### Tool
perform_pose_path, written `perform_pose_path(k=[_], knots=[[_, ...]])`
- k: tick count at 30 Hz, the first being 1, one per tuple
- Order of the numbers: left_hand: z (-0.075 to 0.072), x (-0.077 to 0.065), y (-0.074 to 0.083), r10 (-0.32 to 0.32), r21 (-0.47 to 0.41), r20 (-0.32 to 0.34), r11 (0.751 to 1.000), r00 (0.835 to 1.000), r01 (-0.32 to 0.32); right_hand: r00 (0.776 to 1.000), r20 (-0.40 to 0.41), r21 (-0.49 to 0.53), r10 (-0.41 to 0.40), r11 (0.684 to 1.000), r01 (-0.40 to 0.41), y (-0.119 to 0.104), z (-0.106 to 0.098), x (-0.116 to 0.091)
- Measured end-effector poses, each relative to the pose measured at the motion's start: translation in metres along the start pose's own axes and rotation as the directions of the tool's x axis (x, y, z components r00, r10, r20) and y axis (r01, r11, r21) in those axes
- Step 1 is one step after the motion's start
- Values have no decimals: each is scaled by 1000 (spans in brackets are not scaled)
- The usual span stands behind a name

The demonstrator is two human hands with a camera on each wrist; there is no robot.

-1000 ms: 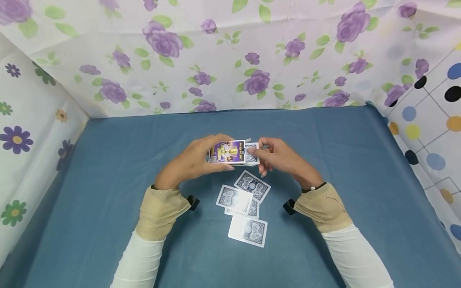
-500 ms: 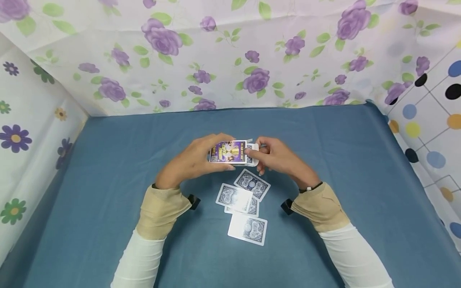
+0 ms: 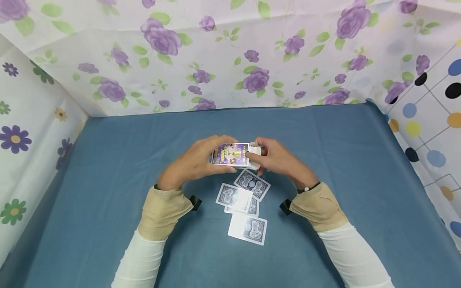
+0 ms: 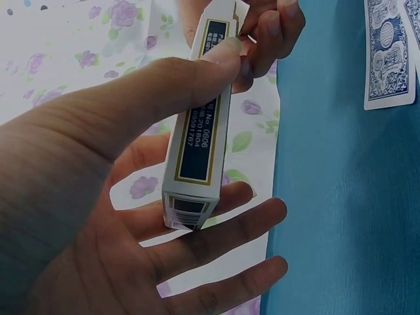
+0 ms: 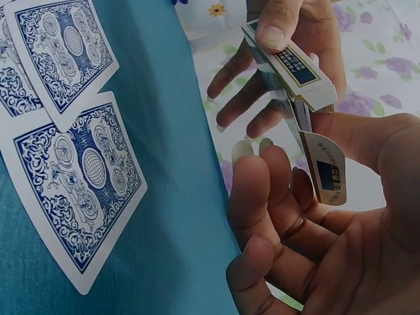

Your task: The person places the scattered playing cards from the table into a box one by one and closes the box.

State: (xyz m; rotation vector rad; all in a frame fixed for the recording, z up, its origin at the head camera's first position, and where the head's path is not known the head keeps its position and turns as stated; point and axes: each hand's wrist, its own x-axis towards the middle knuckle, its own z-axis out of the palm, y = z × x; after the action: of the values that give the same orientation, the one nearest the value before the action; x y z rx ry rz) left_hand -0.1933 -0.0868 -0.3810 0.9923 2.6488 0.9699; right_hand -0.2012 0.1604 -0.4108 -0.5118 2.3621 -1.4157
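Note:
A purple-faced playing card box (image 3: 230, 155) is held level above the blue cloth, its mouth facing right. My left hand (image 3: 196, 162) grips it by its long sides, thumb on the near side in the left wrist view. At the mouth, my right hand (image 3: 279, 160) has its thumb against the opening. Its other fingers curl behind the white end flap (image 5: 328, 167). A sliver of card edges (image 5: 302, 117) shows inside the box in the right wrist view. Several blue-backed playing cards (image 3: 248, 229) lie face down below the hands, some overlapping.
A blue cloth (image 3: 108, 168) covers the table. Flower-patterned sheets (image 3: 216, 52) stand at the back and left, and a dotted sheet (image 3: 435, 132) at the right. Dark wrist cameras (image 3: 195, 203) sit at both cuffs.
The cards that stuck out of the box have gone inside, pushed left by my right thumb. The box has shifted slightly right and nearer. The loose cards have not moved.

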Motion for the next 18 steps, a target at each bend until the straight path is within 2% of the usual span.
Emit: perform_pose_path(k=[11,18], knots=[[4,1,3,3,-2,21,1000,1000,-3,998,57,-8,-4,1000,4,3,-5,-1],[7,2,4,28,-24,30,999,999,-27,998,61,-4,16,1000,-16,8,-9,0]])
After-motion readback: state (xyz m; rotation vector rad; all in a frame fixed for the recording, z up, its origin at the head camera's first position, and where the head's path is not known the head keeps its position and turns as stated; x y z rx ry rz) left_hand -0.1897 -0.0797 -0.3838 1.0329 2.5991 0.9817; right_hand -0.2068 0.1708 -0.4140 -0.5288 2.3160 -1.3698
